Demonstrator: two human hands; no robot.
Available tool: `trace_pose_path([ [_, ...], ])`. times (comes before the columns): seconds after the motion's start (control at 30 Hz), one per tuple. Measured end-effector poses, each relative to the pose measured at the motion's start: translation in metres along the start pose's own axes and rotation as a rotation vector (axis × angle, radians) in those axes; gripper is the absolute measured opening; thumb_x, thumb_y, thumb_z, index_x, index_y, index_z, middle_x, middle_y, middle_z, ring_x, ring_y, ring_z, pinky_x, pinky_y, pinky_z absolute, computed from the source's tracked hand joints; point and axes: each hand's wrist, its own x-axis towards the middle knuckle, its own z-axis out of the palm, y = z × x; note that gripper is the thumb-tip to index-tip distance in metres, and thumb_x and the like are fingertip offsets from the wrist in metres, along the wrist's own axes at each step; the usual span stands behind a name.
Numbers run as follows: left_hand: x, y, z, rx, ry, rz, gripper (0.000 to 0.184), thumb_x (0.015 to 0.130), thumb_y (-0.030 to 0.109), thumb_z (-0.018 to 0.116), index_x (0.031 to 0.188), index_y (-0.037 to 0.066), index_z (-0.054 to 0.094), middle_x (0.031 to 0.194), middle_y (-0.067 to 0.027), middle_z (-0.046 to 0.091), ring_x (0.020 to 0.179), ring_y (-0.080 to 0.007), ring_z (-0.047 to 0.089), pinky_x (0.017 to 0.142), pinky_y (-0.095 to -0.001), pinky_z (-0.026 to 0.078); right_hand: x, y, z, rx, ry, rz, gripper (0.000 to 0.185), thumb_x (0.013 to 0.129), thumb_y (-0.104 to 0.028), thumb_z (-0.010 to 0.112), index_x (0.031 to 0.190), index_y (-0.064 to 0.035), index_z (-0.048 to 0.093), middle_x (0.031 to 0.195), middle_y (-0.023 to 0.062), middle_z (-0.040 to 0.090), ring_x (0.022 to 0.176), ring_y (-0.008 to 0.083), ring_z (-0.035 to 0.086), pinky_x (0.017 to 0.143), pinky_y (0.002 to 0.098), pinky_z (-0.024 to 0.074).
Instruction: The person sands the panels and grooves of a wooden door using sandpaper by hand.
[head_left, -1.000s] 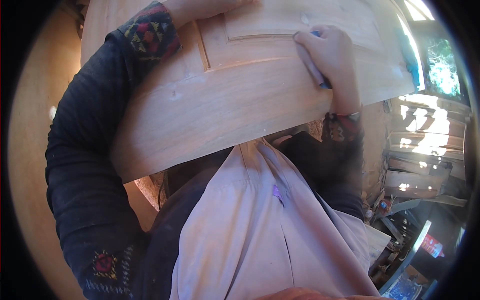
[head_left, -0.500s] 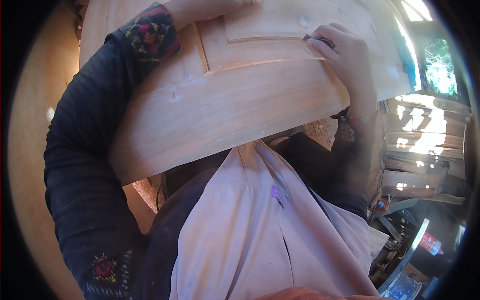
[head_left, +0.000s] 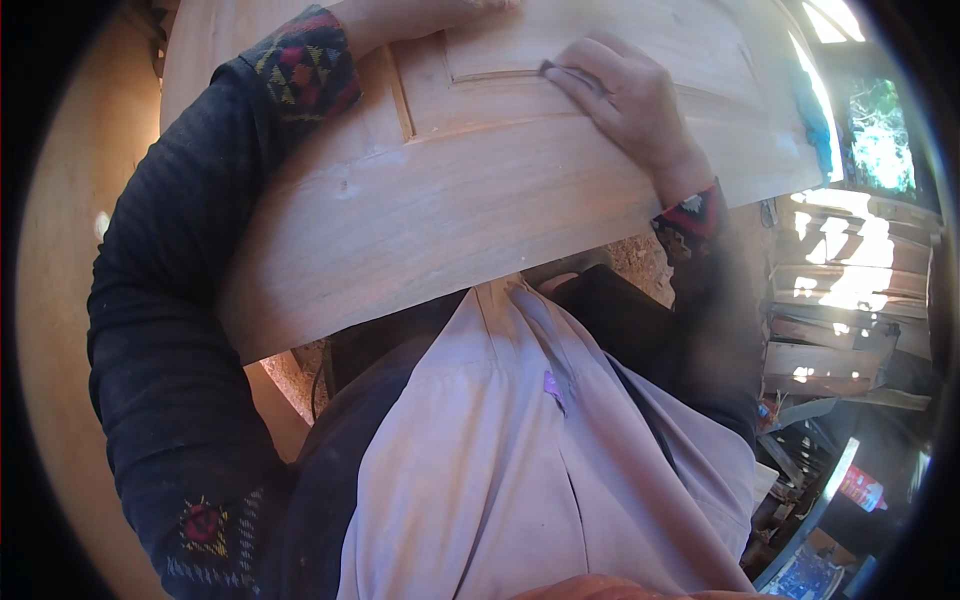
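Observation:
A pale wooden panelled door (head_left: 450,210) lies in front of me, with raised mouldings around its recessed panels. My right hand (head_left: 625,95) is closed on a small dark folded piece of sandpaper (head_left: 546,68), its edge pressed against the moulding (head_left: 490,76) of one panel. Most of the sandpaper is hidden under my fingers. At the top edge of the view my left hand (head_left: 430,14) rests on the door. The visible part of it lies flat and stretched out, and the rest is cut off by the frame.
A light cloth apron (head_left: 520,450) hangs over my lap, close to the door's near edge. On the right are stacked wood boards (head_left: 830,300), a red and white bottle (head_left: 862,488) and a blue-labelled container (head_left: 805,575). A large wooden sheet (head_left: 90,330) stands at left.
My right hand has slid left along the moulding with the sandpaper, and its patterned cuff has come into fuller view. My left hand stays in place.

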Motion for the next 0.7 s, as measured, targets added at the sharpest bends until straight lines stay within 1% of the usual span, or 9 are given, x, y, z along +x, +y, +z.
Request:
trace_pose_path([
  [0.07,-0.001,0.0,0.002,-0.024,0.014,0.017,0.031,0.087,0.021,0.06,0.107,-0.001,0.067,0.101,-0.0188,0.07,0.093,-0.0279,0.068,0.084,-0.0355,0.051,0.012,-0.008,0.009,-0.051,-0.06,-0.08,0.014,0.084,-0.014,0.071,0.081,-0.0036,0.062,0.074,0.0104,0.058,0.066,0.026,0.058,0.059,0.0341,0.0463],
  [0.1,-0.001,0.005,-0.001,-0.08,-0.036,-0.01,0.031,0.087,0.021,0.06,0.108,-0.001,0.067,0.101,-0.0185,0.07,0.094,-0.0278,0.068,0.085,-0.0354,0.05,0.016,-0.01,0.01,-0.076,-0.09,-0.123,0.015,0.084,-0.014,0.071,0.08,-0.0034,0.062,0.073,0.0107,0.057,0.064,0.026,0.058,0.059,0.0341,0.046],
  [0.17,-0.003,0.015,-0.013,-0.183,-0.129,-0.071,0.031,0.087,0.021,0.06,0.108,-0.001,0.067,0.102,-0.0179,0.07,0.095,-0.0276,0.068,0.086,-0.0352,0.05,0.012,-0.008,0.006,-0.076,-0.099,-0.108,0.016,0.085,-0.016,0.071,0.08,-0.0036,0.06,0.073,0.0107,0.056,0.064,0.0269,0.057,0.058,0.0351,0.0453],
  [0.2,-0.003,0.011,-0.011,-0.147,-0.078,-0.035,0.031,0.087,0.021,0.06,0.108,-0.001,0.067,0.102,-0.0178,0.07,0.095,-0.0275,0.068,0.086,-0.0353,0.05,0.01,-0.006,0.005,-0.072,-0.105,-0.106,0.017,0.085,-0.016,0.07,0.081,-0.0037,0.059,0.073,0.0107,0.056,0.064,0.0273,0.056,0.058,0.0355,0.045],
  [0.3,-0.003,-0.002,-0.004,-0.065,0.045,0.024,0.031,0.087,0.021,0.06,0.107,-0.001,0.067,0.101,-0.0177,0.071,0.095,-0.0271,0.068,0.086,-0.0354,0.05,-0.008,0.02,-0.015,-0.028,-0.097,0.069,0.017,0.086,-0.017,0.069,0.085,-0.0046,0.058,0.075,0.0099,0.056,0.066,0.0291,0.056,0.06,0.0379,0.0446],
  [0.4,-0.002,0.0,0.0,-0.054,0.054,0.008,0.031,0.087,0.021,0.061,0.107,-0.001,0.067,0.102,-0.0177,0.071,0.094,-0.0263,0.068,0.085,-0.0354,0.05,-0.012,0.02,-0.013,-0.039,-0.102,0.044,0.018,0.085,-0.017,0.07,0.087,-0.0052,0.056,0.076,0.0097,0.055,0.068,0.0303,0.055,0.061,0.039,0.0445],
  [0.47,-0.001,0.003,0.0,-0.057,0.009,-0.018,0.031,0.087,0.021,0.061,0.107,-0.001,0.067,0.102,-0.0173,0.071,0.094,-0.0256,0.067,0.085,-0.0353,0.051,0.005,0.002,0.003,-0.009,-0.117,-0.08,0.018,0.084,-0.015,0.07,0.086,-0.005,0.056,0.076,0.0097,0.055,0.067,0.0303,0.055,0.061,0.0391,0.0448],
  [0.6,-0.003,-0.001,-0.002,-0.094,0.026,-0.005,0.031,0.087,0.021,0.061,0.107,-0.001,0.068,0.099,-0.0177,0.071,0.093,-0.0244,0.068,0.084,-0.0348,0.051,0.034,-0.015,0.028,0.041,-0.082,-0.322,0.019,0.083,-0.015,0.071,0.085,-0.0051,0.055,0.075,0.0098,0.055,0.067,0.0302,0.055,0.061,0.0396,0.0451],
  [0.7,-0.002,-0.002,-0.003,-0.109,0.013,-0.004,0.03,0.087,0.021,0.061,0.106,-0.001,0.068,0.097,-0.0181,0.071,0.091,-0.0239,0.068,0.083,-0.0346,0.051,0.018,-0.001,0.005,-0.061,-0.162,-0.18,0.019,0.083,-0.015,0.071,0.084,-0.0049,0.055,0.075,0.0096,0.054,0.068,0.0294,0.055,0.062,0.039,0.0451],
])
